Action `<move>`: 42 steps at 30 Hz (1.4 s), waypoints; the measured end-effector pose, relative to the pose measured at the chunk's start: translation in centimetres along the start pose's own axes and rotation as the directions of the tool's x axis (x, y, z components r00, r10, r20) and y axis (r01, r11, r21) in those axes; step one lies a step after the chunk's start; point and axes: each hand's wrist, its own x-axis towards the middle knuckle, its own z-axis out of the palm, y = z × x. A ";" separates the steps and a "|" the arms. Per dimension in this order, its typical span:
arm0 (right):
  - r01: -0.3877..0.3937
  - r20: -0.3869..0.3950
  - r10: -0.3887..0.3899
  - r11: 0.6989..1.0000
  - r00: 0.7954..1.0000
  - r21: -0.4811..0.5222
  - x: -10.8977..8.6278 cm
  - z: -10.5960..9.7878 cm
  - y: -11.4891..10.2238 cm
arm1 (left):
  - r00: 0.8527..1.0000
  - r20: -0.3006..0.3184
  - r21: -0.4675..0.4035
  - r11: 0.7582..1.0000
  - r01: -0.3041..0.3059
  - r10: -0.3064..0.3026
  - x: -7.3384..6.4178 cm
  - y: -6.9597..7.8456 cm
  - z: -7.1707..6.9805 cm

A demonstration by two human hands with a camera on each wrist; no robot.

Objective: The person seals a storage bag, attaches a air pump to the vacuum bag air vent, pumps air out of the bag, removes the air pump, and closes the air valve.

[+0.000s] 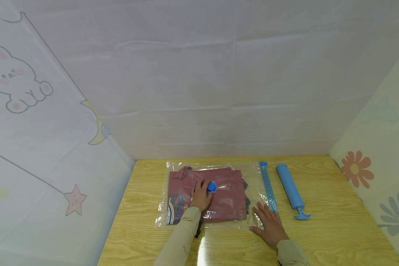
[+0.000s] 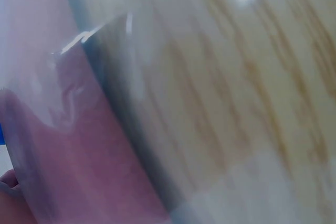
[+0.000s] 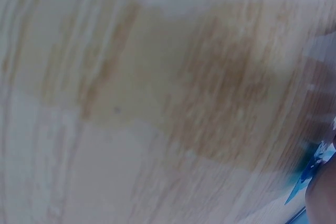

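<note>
A clear vacuum storage bag (image 1: 252, 195) lies flat with a folded maroon garment (image 1: 226, 207) inside. On its upper face sits a round blue valve (image 1: 211, 186). My left hand (image 1: 202, 196) rests on the bag just left of the valve, its index finger and thumb right at the valve's edge. Spread over the bag's lower right corner, beside the blue zip strip (image 1: 268, 186), is my right hand (image 1: 269, 224). The left wrist view shows maroon cloth (image 2: 89, 145) under shiny plastic; the right wrist view catches a bit of blue strip (image 3: 312, 169) by a finger.
To the right of the bag lies a blue hand pump (image 1: 290, 188), its handle towards me. A small blue slider (image 1: 263, 163) sits at the strip's far end. The wooden table (image 1: 336, 214) is bounded by a white sheet (image 1: 199, 129) behind and printed sheets at both sides.
</note>
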 end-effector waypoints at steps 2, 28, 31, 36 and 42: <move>0.002 -0.003 -0.002 1.000 1.000 0.002 0.0 0.0 0.0 | 1.000 0.005 0.005 1.000 0.003 -0.003 0.0 0.0 0.0; 0.006 -0.007 -0.005 1.000 1.000 0.021 0.0 0.0 0.1 | 0.999 -0.015 0.117 0.992 0.051 -0.050 0.2 0.2 0.5; 0.005 -0.009 -0.005 1.000 1.000 0.015 0.0 0.1 0.1 | 0.998 -0.028 0.149 0.988 0.052 -0.048 0.2 0.1 0.7; 0.005 -0.012 -0.005 1.000 1.000 0.013 0.0 0.1 0.0 | 0.997 -0.045 0.137 0.989 0.061 -0.055 0.2 0.4 0.5; 0.005 -0.009 -0.005 1.000 1.000 0.015 0.0 0.0 -0.1 | 0.997 -0.041 0.096 0.992 0.076 -0.072 0.3 0.7 0.3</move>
